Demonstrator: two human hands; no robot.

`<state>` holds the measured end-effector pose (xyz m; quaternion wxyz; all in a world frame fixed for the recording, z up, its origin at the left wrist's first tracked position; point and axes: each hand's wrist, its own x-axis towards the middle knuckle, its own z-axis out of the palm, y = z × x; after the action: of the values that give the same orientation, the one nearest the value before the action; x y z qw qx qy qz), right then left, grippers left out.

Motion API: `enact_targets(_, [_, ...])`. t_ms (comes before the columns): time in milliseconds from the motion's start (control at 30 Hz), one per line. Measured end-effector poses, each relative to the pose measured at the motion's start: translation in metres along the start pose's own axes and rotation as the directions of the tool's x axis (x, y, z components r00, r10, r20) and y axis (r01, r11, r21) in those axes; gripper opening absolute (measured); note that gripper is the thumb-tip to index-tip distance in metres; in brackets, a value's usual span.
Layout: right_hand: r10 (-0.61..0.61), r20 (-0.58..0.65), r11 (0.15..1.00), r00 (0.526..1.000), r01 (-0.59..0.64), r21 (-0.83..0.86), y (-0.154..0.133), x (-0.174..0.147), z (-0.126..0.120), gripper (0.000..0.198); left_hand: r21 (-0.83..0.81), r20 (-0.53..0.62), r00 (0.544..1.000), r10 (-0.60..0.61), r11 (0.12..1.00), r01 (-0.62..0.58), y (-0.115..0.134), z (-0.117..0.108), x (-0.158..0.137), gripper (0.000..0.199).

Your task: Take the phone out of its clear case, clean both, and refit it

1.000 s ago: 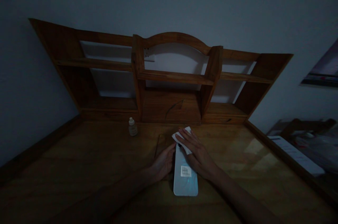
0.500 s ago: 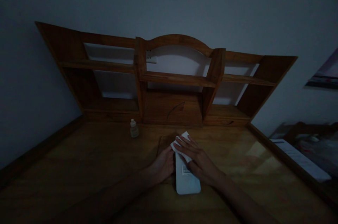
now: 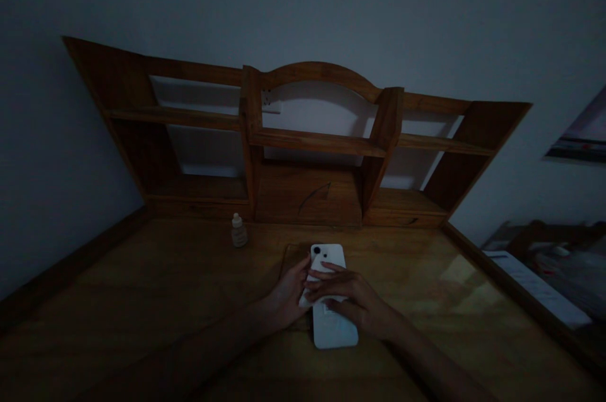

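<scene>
A white smartphone (image 3: 335, 331) lies back side up on the desk, its camera lenses showing at the top left corner. My left hand (image 3: 285, 298) grips the phone's left edge, thumb near the camera. With fingers bent across the phone's back, my right hand (image 3: 355, 298) presses a white wipe (image 3: 307, 298) against it. Most of the wipe is hidden under those fingers. Behind my left hand, partly covered, is a flat, dark-edged thing (image 3: 292, 254) whose kind I cannot make out.
A small bottle with a pale cap (image 3: 239, 235) stands left of the phone. Along the back of the wooden desk (image 3: 189, 276) rises a wooden shelf unit (image 3: 317, 142). White paper (image 3: 534, 288) lies beyond the desk's right edge. The room is dim.
My right hand has slid the wipe from the phone's top down toward its middle and left edge. The camera lenses, covered before, now show. My left hand stays at the phone's side.
</scene>
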<state>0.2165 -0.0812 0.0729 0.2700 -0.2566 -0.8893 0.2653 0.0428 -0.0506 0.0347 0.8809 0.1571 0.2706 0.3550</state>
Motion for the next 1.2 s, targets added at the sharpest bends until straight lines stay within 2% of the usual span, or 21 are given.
enact_targets(167, [0.113,-0.004,0.993,0.994,-0.112,0.024,0.003,-0.008,0.006,0.026,0.161,-0.022,1.000,0.017,0.987,-0.014,-0.001,-0.006,-0.001,0.040])
enact_targets(300, [0.127,-0.027,0.991,0.992,-0.125,0.050,0.002,-0.011,0.007,0.026,0.173,0.025,0.999,-0.027,0.985,0.022,-0.002,-0.011,0.002,0.047])
enact_targets(400, [0.136,-0.036,0.988,0.990,-0.133,0.083,0.001,-0.013,0.007,0.026,0.175,0.058,0.998,-0.010,0.985,0.000,-0.003,-0.012,0.003,0.049])
enact_targets(600, [0.279,-0.179,0.947,0.943,-0.240,0.213,0.004,-0.021,0.008,0.023,0.131,0.177,0.983,0.040,0.989,-0.064,-0.002,-0.007,-0.002,0.047])
enact_targets(700, [0.311,-0.189,0.937,0.932,-0.267,0.225,0.003,-0.022,0.006,0.022,0.130,0.179,0.983,0.035,0.990,-0.058,-0.001,-0.008,-0.001,0.046])
enact_targets(800, [0.289,-0.205,0.948,0.935,-0.250,0.199,0.005,-0.020,0.004,0.023,0.145,0.178,0.983,0.034,0.988,-0.060,-0.002,-0.012,0.001,0.047])
enact_targets(900, [0.308,-0.209,0.928,0.928,-0.244,0.281,0.009,-0.017,0.003,0.029,0.181,0.197,0.980,0.027,0.981,-0.063,-0.003,-0.015,0.002,0.052])
enact_targets(967, [0.378,-0.318,0.895,0.869,-0.255,0.366,0.012,-0.015,0.003,0.032,0.184,0.203,0.979,0.022,0.981,-0.060,-0.003,-0.015,0.002,0.052])
enact_targets(1067, [0.463,-0.525,0.870,0.714,-0.253,0.423,0.020,-0.013,0.002,0.035,0.175,0.201,0.979,0.025,0.983,-0.061,-0.003,-0.013,0.000,0.050])
enact_targets(1133, [0.497,-0.666,0.864,0.556,-0.244,0.440,0.028,-0.012,0.002,0.038,0.179,0.169,0.985,0.025,0.982,-0.055,-0.002,-0.009,-0.002,0.050])
enact_targets(1200, [0.515,-0.753,0.857,0.410,-0.238,0.457,0.037,-0.012,0.000,0.040,0.187,0.138,0.990,0.011,0.982,-0.037,0.000,-0.006,-0.004,0.051])
